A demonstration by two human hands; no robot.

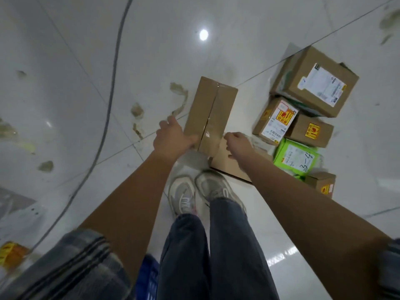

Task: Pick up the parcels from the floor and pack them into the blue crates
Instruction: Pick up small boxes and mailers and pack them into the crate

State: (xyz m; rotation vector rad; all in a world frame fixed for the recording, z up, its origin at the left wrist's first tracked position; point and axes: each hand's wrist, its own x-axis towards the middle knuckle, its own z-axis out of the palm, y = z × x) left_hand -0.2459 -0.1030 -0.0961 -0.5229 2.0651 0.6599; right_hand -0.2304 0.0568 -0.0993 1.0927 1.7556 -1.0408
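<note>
A long plain cardboard box (211, 111) with a taped seam lies on the tiled floor just ahead of my shoes. My left hand (173, 138) grips its near left corner, thumb on top and fingers down the side. My right hand (238, 144) reaches to the near right corner; its fingertips meet the box edge and the thumb is spread apart, above a flat cardboard parcel (227, 166). A corner of a blue crate (149, 276) shows between my left sleeve and legs.
Right of the box lie more parcels: a large labelled carton (313, 83), a stickered box (275, 121), a brown box (309, 131), a green bag (295, 156) and a small box (322, 185). A dark cable (112, 83) crosses the floor at left.
</note>
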